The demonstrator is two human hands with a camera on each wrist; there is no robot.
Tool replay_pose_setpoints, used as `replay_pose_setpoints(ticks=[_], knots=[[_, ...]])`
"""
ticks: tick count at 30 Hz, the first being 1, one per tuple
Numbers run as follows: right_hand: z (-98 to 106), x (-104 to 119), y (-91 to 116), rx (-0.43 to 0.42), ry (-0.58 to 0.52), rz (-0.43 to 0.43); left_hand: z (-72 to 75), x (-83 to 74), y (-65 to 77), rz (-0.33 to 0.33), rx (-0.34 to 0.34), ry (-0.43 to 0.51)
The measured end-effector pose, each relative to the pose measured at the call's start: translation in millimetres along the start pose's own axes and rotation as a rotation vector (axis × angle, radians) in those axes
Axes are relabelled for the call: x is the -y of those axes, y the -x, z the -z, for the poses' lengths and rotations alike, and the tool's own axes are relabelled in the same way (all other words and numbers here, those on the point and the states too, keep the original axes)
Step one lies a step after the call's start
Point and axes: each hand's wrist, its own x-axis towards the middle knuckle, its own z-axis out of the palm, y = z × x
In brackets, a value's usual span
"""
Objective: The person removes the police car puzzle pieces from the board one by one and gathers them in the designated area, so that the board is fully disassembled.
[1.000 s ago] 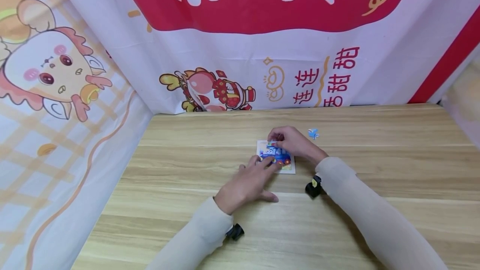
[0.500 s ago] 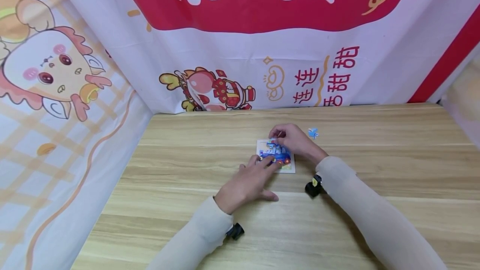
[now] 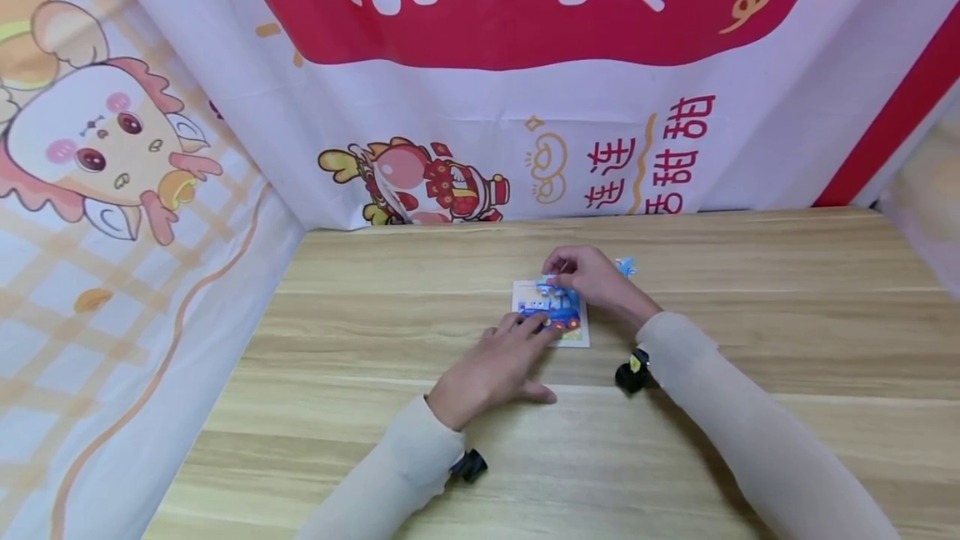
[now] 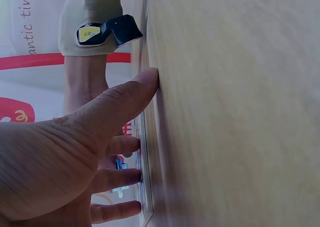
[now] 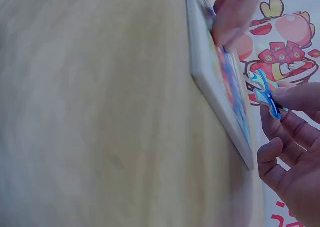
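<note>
A small white-edged jigsaw puzzle [image 3: 572, 342] with a blue cartoon vehicle lies flat on the table. My left hand [image 3: 491, 369] rests on its near left part, fingers spread and fairly straight; the thumb lies apart on the wood. Over the puzzle's far right part is my right hand [image 3: 592, 277]. It pinches a blue-and-white jigsaw piece [image 5: 271, 98] between thumb and fingers, and the right wrist view shows this piece tilted and raised off the board. A loose blue jigsaw piece [image 3: 626, 265] lies on the table just behind the right hand, partly hidden by it.
The wood-grain table [image 3: 360, 332] spreads around both hands. A printed white and red cloth [image 3: 450, 107] hangs along its back edge, and another printed cloth [image 3: 135, 315] borders the left. Black wrist cameras [image 3: 469, 466] sit at both cuffs.
My right hand has shifted slightly right and away from me, still pinching the piece, and now covers part of the loose piece. My left hand has stayed in place.
</note>
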Motion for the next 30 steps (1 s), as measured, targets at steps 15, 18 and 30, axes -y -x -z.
replay_pose_setpoints(ticks=[15, 18, 30], knots=[[52, -22, 25, -0.030, 0.086, 0.013, -3.9, 3.3, 3.9, -0.025, -0.020, 0.058], [63, -28, 30, -0.055, 0.109, -0.013, -3.4, 3.0, 4.3, -0.034, -0.028, 0.052], [100, -55, 42, -0.085, 0.154, -0.100, -6.1, 3.7, 4.4, -0.030, -0.017, 0.064]])
